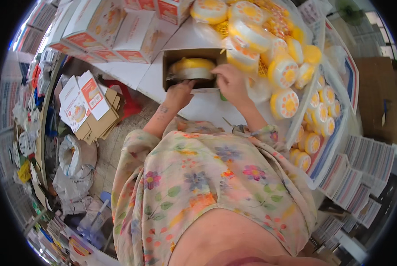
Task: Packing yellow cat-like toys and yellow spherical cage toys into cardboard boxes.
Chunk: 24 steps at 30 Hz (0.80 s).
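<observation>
An open cardboard box (222,58) lies on the white table, brown inside. In it sits a round yellow-and-white thing (193,67), blurred, whose exact kind I cannot make out. My left hand (179,95) holds the box's near edge, its fingertips partly hidden over the rim. At the box's right side is my right hand (232,83), with fingers curled and fingertips close to the round thing; whether they pinch anything is hidden. Right of the box, similar round yellow-and-white things (284,70) with orange petal-like tops are heaped up, some in yellow netting.
White-and-orange printed boxes (134,37) are stacked at the back left. Flattened cartons (88,104) rest over a red stool (129,101) on the left. A clear-lined crate (316,170) of more round things stands right. Plastic bags (74,170) lie at lower left.
</observation>
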Available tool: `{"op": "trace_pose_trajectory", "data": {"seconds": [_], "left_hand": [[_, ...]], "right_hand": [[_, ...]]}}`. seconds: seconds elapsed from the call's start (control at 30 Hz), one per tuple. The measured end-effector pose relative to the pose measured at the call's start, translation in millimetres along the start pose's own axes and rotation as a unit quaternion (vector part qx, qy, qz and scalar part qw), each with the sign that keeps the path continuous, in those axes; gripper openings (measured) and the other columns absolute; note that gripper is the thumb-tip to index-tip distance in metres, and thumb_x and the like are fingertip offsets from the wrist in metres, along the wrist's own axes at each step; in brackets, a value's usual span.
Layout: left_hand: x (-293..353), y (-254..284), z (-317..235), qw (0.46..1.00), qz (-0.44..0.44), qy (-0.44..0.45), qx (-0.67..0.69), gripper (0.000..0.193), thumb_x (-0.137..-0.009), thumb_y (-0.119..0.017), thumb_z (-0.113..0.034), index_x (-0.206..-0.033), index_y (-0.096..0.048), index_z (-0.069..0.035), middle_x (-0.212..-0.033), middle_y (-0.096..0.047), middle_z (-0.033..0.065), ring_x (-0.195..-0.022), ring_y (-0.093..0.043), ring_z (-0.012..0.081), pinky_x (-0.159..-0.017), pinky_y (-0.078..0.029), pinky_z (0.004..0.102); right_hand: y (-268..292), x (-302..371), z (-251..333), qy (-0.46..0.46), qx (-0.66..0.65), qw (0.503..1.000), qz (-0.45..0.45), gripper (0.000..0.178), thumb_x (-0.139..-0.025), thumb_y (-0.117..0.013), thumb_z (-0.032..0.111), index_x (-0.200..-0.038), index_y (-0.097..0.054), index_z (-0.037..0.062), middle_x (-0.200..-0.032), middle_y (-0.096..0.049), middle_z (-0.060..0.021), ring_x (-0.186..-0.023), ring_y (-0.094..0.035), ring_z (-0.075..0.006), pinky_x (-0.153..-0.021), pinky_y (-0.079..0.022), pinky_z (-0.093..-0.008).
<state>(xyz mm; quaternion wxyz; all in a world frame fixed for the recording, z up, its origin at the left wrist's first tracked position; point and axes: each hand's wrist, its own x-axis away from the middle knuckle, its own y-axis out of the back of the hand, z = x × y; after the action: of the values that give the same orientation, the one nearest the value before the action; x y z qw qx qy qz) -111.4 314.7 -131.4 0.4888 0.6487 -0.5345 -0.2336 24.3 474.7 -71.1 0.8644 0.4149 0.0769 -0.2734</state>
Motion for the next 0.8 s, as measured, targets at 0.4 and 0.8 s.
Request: {"op": "trace_pose_trajectory", "data": {"seconds": [0.4, 0.8], "left_hand": [[10, 3, -8, 0.998, -0.052, 0.009, -0.023, 0.048, -0.075, -0.067, -0.026, -0.119, -0.052, -0.013, -0.103, -0.059, 0.0058, -0.093, -0.059, 0.0249, -0.073, -0.051, 0.0378], [22, 14, -14, 0.995, -0.072, 0.048, -0.045, 0.047, -0.075, -0.067, -0.031, -0.117, -0.056, -0.012, -0.100, -0.060, 0.0075, -0.092, -0.059, 0.0262, -0.073, -0.051, 0.0378]], "right_hand": [[101, 31, -161, -0.265, -0.052, 0.926, -0.263, 0.013, -0.083, -0.058, 0.001, -0.094, -0.064, -0.0007, -0.082, -0.064, -0.0040, -0.073, -0.059, -0.0082, -0.069, -0.047, -0.0216], [129, -113, -415, -0.306, 0.217, 0.923, -0.081, 0.055, -0.070, -0.067, 0.024, -0.118, -0.053, -0.0002, -0.111, -0.060, -0.0206, -0.102, -0.059, -0.0306, -0.084, -0.047, -0.0372]]}}
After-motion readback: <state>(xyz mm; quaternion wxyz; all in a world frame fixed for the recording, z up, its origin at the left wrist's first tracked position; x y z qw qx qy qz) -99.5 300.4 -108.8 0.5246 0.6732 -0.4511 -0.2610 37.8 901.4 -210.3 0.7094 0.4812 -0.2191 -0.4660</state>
